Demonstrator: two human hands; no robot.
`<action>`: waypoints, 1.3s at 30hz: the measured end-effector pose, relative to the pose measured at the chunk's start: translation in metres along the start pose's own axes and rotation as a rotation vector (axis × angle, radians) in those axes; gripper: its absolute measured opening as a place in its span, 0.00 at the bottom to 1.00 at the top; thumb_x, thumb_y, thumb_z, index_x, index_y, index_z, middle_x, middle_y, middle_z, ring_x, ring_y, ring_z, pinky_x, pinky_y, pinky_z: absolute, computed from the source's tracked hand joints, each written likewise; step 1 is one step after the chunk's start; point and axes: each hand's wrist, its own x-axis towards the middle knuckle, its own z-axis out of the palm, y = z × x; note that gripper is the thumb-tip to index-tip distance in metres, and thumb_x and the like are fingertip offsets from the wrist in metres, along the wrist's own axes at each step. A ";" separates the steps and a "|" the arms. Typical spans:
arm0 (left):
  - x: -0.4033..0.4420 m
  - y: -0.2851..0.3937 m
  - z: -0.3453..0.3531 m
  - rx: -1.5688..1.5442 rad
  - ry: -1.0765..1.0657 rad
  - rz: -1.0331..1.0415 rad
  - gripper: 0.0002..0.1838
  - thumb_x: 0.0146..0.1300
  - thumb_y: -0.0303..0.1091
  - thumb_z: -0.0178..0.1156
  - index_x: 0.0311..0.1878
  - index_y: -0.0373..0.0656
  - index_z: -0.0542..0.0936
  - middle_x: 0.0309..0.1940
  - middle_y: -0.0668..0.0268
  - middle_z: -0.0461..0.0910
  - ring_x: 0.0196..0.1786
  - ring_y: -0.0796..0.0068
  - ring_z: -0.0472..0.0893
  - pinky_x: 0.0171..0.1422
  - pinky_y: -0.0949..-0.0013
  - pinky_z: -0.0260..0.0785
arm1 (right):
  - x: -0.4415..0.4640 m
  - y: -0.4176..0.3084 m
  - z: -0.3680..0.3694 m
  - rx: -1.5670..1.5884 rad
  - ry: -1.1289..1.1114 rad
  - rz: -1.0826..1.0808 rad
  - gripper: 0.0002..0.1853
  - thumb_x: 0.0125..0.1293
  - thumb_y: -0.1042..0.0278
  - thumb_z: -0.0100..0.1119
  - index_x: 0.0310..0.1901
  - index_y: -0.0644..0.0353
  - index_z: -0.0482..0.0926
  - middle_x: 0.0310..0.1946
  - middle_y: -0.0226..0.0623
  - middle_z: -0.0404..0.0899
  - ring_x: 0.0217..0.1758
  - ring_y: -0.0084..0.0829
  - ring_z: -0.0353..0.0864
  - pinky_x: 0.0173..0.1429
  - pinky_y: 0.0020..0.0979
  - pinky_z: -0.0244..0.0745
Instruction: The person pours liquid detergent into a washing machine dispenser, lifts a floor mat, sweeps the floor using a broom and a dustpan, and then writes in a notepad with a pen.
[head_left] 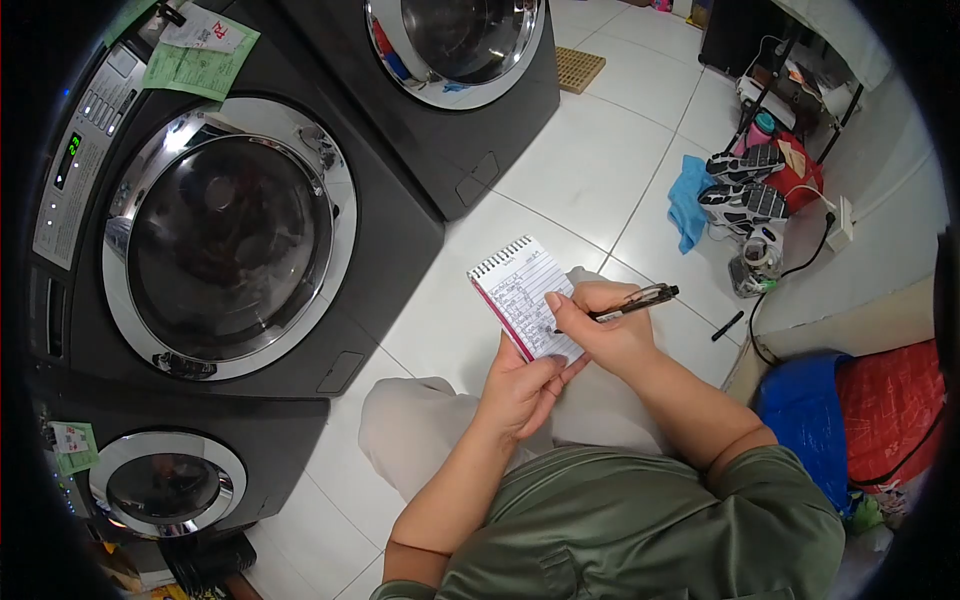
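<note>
My left hand (527,385) is closed around the lower end of a small spiral notepad (520,290), propping it above my lap. Handwritten lines cover much of its ruled page, and a pinkish-red edge shows along its left side. A black pen (636,302) is gripped in my right hand (607,328), which rests over the page's lower right part. The pen's tip seems to meet the paper near the lower lines, partly hidden by my fingers.
Dark front-loading washers (390,270) line the left, one with a lit display and green slips (200,70). On the right lie shoes (745,185), a blue cloth (688,203), a clear container (755,265), a black marker-like stick (727,326), a power strip (840,224) and blue and red bags (805,405).
</note>
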 end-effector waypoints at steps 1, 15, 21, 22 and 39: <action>0.000 0.000 0.001 0.003 0.003 0.002 0.42 0.55 0.10 0.41 0.72 0.56 0.51 0.67 0.63 0.61 0.69 0.63 0.64 0.71 0.51 0.60 | 0.001 -0.002 0.000 -0.006 -0.004 -0.008 0.21 0.61 0.72 0.64 0.13 0.63 0.68 0.11 0.27 0.65 0.17 0.15 0.58 0.21 0.25 0.50; 0.001 0.001 0.001 -0.009 0.007 -0.001 0.42 0.54 0.10 0.42 0.72 0.56 0.51 0.68 0.62 0.61 0.69 0.62 0.64 0.72 0.50 0.60 | 0.000 0.003 0.001 -0.018 -0.003 0.003 0.20 0.62 0.72 0.62 0.14 0.64 0.69 0.11 0.26 0.65 0.17 0.15 0.58 0.21 0.25 0.51; 0.000 0.001 0.002 -0.009 0.009 0.000 0.41 0.54 0.10 0.42 0.72 0.54 0.52 0.67 0.61 0.61 0.69 0.61 0.65 0.72 0.50 0.60 | 0.000 0.002 0.000 0.001 -0.006 0.002 0.20 0.61 0.73 0.62 0.13 0.64 0.69 0.11 0.26 0.64 0.17 0.15 0.57 0.21 0.25 0.51; 0.000 0.001 0.002 -0.004 0.007 -0.001 0.41 0.54 0.10 0.42 0.72 0.54 0.52 0.67 0.61 0.62 0.68 0.61 0.65 0.72 0.50 0.60 | 0.000 0.001 0.001 0.019 -0.003 0.025 0.20 0.61 0.73 0.62 0.13 0.64 0.68 0.11 0.26 0.64 0.17 0.15 0.57 0.21 0.25 0.51; 0.000 0.001 0.001 0.004 0.003 -0.003 0.41 0.53 0.10 0.41 0.72 0.52 0.51 0.67 0.60 0.61 0.69 0.60 0.65 0.72 0.50 0.60 | 0.002 -0.002 0.001 0.064 0.002 0.011 0.21 0.60 0.75 0.62 0.13 0.63 0.64 0.12 0.26 0.60 0.18 0.15 0.55 0.22 0.26 0.49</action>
